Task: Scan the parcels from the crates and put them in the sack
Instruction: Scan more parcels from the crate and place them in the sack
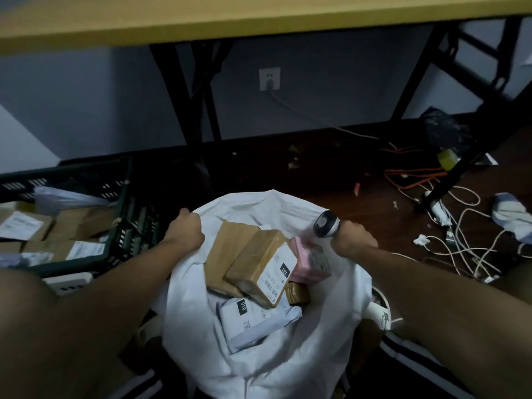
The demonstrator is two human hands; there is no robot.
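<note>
There is a single view, from a camera worn on the person's head, wide-angled and tipped forward and steeply down. It looks along both bare forearms, which enter from the lower corners and meet near the middle of the frame at the open mouth of a white woven plastic sack point(260, 367), close beneath the lens. The top edge takes in the underside rim of a yellow wooden tabletop point(259, 21) on black metal legs, so the camera sits low, near the table's level or perhaps a little under it; the dim, slightly blurred frame makes that hard to fix. It faces a grey wall point(316, 90). A dark green slatted plastic crate point(121, 228) lies at the left edge.
</note>
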